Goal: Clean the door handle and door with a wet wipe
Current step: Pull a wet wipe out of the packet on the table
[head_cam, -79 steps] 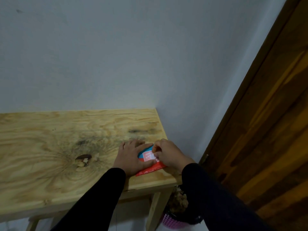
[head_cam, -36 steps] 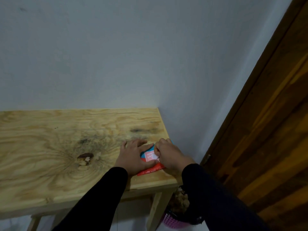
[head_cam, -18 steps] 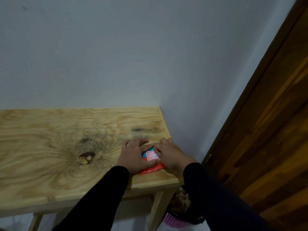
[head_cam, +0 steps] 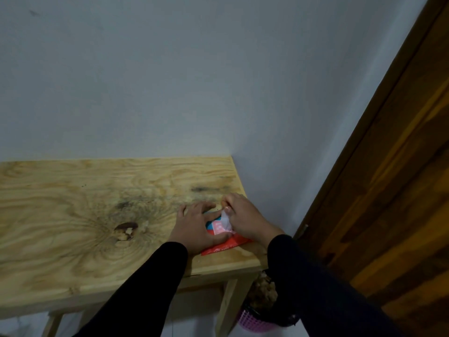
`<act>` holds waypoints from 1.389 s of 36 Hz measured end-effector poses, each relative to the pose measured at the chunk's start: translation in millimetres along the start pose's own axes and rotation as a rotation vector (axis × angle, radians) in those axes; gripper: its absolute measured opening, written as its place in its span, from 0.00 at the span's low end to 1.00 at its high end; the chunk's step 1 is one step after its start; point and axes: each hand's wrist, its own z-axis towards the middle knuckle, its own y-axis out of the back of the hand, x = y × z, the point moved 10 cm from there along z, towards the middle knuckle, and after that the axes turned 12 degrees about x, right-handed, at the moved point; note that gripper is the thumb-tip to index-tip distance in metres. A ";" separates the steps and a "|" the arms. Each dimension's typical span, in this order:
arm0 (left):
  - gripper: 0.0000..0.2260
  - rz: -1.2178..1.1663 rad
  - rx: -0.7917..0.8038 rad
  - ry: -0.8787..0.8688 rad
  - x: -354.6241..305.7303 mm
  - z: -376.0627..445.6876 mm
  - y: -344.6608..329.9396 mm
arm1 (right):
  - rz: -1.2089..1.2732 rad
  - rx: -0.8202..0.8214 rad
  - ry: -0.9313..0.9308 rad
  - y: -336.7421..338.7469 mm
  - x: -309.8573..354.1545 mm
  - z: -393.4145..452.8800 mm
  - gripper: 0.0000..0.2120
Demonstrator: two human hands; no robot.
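Observation:
A red and blue wet wipe pack [head_cam: 224,244] lies flat near the right front corner of the wooden table [head_cam: 73,215]. My left hand [head_cam: 194,227] presses down on the pack's left part, fingers spread. My right hand [head_cam: 245,218] pinches a white wet wipe [head_cam: 225,221] that sticks up out of the pack's opening. The brown wooden door [head_cam: 393,190] stands to the right; its handle is out of view.
A grey wall rises behind the table and meets the door frame [head_cam: 364,132] on the right. Under the table's right corner stands a pink mesh basket [head_cam: 257,322] with a dark bag and crumpled stuff in it.
My right hand has lifted slightly and a white wipe now shows between its fingers above the pack. My left hand stays pressed on the pack.

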 end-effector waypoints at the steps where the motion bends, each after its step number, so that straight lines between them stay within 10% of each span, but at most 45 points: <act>1: 0.40 -0.004 0.004 0.000 0.0 -0.3 -0.2 | 0.027 -0.028 -0.001 5.5 2.8 -0.2 0.06; 34: 0.42 0.020 0.027 0.000 0.6 0.9 -2.6 | 0.416 -0.875 0.058 192.4 17.2 -37.4 0.04; 50: 0.51 0.035 0.018 -0.037 -2.7 0.4 -3.1 | -0.010 -0.072 -0.156 -17.0 -30.0 -0.3 0.16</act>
